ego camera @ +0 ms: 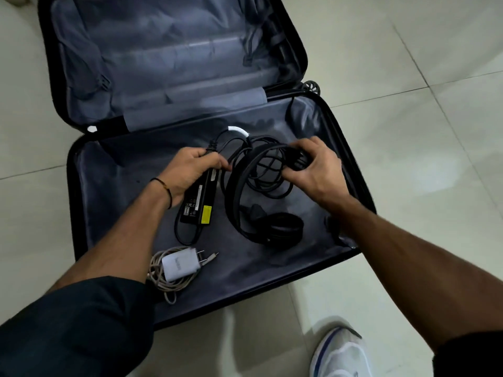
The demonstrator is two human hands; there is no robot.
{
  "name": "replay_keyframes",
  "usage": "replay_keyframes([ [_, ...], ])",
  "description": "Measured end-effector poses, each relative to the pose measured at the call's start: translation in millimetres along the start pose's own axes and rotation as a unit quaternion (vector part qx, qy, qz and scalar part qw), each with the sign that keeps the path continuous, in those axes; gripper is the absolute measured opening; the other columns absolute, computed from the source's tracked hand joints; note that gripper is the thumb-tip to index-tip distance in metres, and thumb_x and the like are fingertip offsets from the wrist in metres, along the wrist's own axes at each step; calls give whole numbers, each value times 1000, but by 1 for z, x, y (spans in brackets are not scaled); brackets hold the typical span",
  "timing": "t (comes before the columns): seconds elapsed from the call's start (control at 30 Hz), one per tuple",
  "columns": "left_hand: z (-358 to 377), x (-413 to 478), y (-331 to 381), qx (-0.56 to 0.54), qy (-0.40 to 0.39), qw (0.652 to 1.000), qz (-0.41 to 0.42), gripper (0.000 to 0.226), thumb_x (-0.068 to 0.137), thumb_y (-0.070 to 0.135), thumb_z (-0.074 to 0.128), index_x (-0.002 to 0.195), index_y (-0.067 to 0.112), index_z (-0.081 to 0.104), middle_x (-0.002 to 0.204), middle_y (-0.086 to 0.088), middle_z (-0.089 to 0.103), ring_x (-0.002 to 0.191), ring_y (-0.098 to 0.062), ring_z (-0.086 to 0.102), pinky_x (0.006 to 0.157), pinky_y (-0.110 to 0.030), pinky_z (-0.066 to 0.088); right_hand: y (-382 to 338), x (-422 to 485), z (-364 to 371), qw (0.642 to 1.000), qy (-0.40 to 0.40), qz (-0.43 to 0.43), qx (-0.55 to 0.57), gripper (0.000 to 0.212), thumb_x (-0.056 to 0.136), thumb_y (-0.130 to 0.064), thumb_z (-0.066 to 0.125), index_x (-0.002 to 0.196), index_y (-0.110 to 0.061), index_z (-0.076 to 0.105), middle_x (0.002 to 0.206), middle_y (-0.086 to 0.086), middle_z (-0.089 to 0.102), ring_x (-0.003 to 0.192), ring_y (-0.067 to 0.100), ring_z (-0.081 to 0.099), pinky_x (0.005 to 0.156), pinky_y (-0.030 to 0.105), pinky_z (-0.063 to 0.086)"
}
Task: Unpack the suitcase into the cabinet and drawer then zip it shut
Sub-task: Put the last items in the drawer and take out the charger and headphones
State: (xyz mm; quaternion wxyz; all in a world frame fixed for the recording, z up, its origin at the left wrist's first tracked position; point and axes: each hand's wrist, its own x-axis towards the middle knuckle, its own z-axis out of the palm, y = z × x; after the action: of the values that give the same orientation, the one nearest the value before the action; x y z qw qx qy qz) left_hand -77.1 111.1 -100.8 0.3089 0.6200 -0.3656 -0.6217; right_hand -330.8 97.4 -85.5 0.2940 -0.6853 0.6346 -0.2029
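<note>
Floor: pale glossy tiles [408,131]; the open suitcase [71,170] lies flat on them, both halves lined in grey-blue cloth.
Shoe: a white shoe [343,355] stands on the tiles just outside the suitcase's near edge, to the right.
Arms: both forearms reach from the near side over the suitcase's near half, with dark sleeves pushed back above the elbows.
White charger [177,265]: lies in the near-left corner of the suitcase's near half, on its coiled pale cable [160,278], touched by neither hand.
Power adapter [197,202]: a black brick with a yellow label, in the middle of the near half, its far end inside the left hand's grip and its near end sticking out below the palm.
Left hand [187,172]: palm turned inward, fingers curled round the adapter's far end where the cord leaves it; a thin dark band [166,189] circles the wrist.
Headphones [234,191]: black, right of the adapter, one ear cup resting on the lining and the headband arching up to the right hand.
Right hand [313,167]: back upward, thumb and fingers pinching the headphones' far end.
Black cord [266,172]: a loose tangle between the two hands, threaded through the headband.
Far half [163,63]: holds only its straps.
Wheel [311,87]: shows at the hinge, on the suitcase's right side.
</note>
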Motion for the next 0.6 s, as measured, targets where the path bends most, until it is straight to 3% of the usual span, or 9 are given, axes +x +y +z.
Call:
replay_keyframes([
  [0.13,-5,-10,0,-52,12,998,-21,6,78,16,63,75,11,62,65,-3,71,49,-13,54,56,-25,47,-16,19,-13,999,-30,-27,-23,43,66,-39,75,106,-24,70,99,-4,61,88,14,63,83,41,55],
  [0.27,-5,-9,-3,-32,73,997,-4,16,87,10,61,72,11,62,54,2,65,47,-10,56,50,-22,49,-30,37,-23,999,-22,-37,-10,41,62,-40,72,99,-23,70,93,-4,68,84,18,68,78,45,57],
  [0.33,-6,-6,-6,-15,100,995,10,16,87,12,64,71,12,64,56,4,66,49,-9,59,52,-21,51,-34,45,-28,999,-36,-23,-2,38,62,-38,71,98,-27,70,83,-5,73,76,15,71,72,43,60],
  [0.43,-5,-1,-16,4,109,994,17,11,87,14,68,77,11,65,66,1,68,57,-9,61,57,-21,52,-38,53,-30,998,-63,-6,-28,44,62,-38,70,105,-33,70,83,-9,74,76,10,71,75,38,61],
  [0.6,4,-1,-27,35,118,992,33,6,88,14,69,85,11,66,78,-1,66,60,-3,62,58,-15,52,-35,55,-17,988,-82,24,-127,44,66,-40,72,106,-25,68,90,-3,72,81,21,68,79,38,60],
])
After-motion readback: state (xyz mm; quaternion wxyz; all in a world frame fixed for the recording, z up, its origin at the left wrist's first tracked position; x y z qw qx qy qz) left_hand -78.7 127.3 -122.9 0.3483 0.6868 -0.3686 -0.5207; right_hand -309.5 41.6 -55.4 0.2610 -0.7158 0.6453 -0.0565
